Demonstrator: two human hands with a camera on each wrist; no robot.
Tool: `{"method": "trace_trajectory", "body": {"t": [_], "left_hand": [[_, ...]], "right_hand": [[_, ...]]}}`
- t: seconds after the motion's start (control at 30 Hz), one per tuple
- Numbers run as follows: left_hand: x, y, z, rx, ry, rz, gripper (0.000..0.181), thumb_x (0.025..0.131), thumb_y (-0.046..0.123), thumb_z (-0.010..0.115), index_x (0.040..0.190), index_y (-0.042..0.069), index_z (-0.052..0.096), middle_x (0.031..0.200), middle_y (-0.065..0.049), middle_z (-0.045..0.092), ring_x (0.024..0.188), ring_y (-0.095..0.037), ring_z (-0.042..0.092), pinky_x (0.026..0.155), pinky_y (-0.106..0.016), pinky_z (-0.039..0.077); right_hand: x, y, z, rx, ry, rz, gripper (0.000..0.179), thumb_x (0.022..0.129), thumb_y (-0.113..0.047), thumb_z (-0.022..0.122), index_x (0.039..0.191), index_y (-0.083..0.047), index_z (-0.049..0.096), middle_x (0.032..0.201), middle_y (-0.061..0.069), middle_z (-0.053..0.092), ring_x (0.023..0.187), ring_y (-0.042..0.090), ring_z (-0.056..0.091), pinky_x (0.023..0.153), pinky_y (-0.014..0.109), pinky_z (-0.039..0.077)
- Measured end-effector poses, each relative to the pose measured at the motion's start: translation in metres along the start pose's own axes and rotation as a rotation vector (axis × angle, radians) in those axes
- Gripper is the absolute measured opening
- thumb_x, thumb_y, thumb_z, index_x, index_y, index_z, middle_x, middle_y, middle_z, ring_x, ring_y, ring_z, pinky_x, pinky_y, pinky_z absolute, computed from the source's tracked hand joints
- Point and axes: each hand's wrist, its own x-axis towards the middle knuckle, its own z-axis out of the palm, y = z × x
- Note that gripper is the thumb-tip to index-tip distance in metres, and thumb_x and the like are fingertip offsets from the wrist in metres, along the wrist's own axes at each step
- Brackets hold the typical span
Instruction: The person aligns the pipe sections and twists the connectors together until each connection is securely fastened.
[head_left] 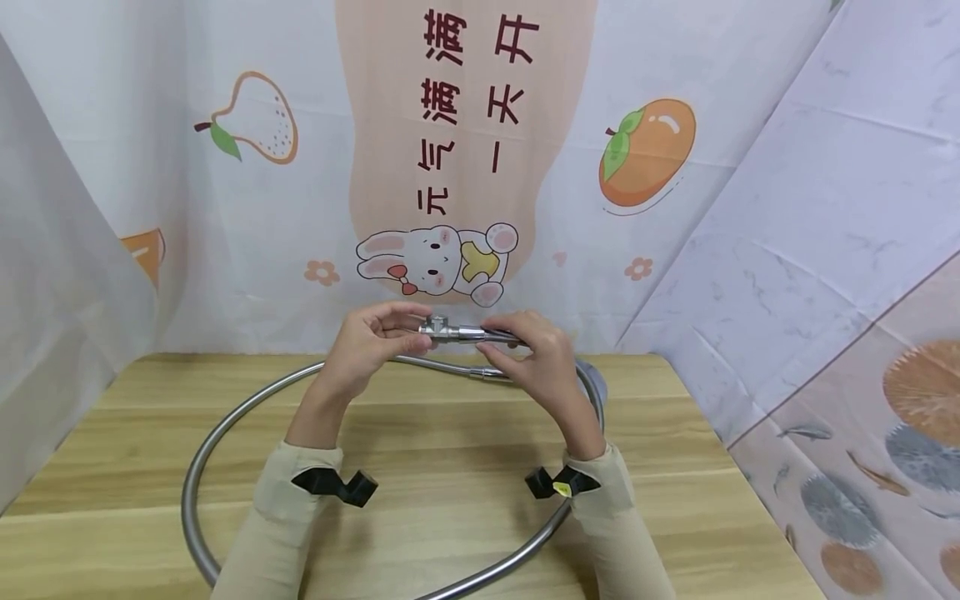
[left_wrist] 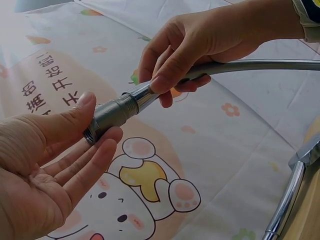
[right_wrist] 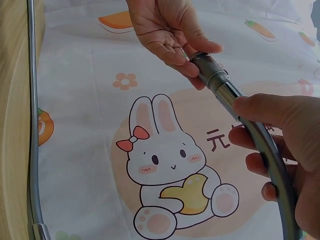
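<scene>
A silvery metal pipe fitting (head_left: pixel 438 328) with a short side branch sits on the end of a flexible metal shower hose (head_left: pixel 197 467). My left hand (head_left: pixel 365 343) pinches the fitting's free end between thumb and fingertips, as the left wrist view shows. On the other side, my right hand (head_left: pixel 534 348) grips the hose just behind its chrome end sleeve (left_wrist: pixel 142 95), thumb on top and fingers curled beneath. Threads (right_wrist: pixel 218 80) show between fitting and sleeve. Both hands hold the joined pieces up above the back of the table.
The hose loops widely over the wooden table (head_left: pixel 442 467), passing near both forearms. Its other chrome end (head_left: pixel 491 373) lies at the back, near a greyish rounded thing (head_left: pixel 595 379) partly behind the right wrist. A printed cloth (head_left: pixel 285 217) hangs behind the table.
</scene>
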Motion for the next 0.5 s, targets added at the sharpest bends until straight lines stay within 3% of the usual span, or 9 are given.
{"method": "trace_trajectory", "body": {"t": [0.23,0.5], "left_hand": [[-0.0001,-0.0013,0.0003,0.011,0.011,-0.014,0.04,0.088,-0.002,0.076,0.125,-0.009,0.064,0.098,0.006,0.077,0.082,-0.014,0.077,0.081,-0.036,0.063],[0.0013,-0.0029,0.0014,0.004,0.021,-0.072,0.041,0.087,-0.003,0.077,0.125,-0.01,0.063,0.096,0.004,0.075,0.085,-0.011,0.075,0.083,-0.028,0.061]], "right_hand": [[-0.0015,0.0023,0.0014,0.022,-0.019,-0.012,0.028,0.08,-0.009,0.087,0.106,-0.007,0.076,0.098,0.005,0.077,0.081,0.016,0.066,0.069,0.028,0.057],[-0.0018,0.0041,0.0012,0.019,-0.029,0.002,0.024,0.082,-0.008,0.086,0.104,-0.007,0.077,0.097,0.005,0.077,0.081,0.016,0.066,0.069,0.028,0.057]]}}
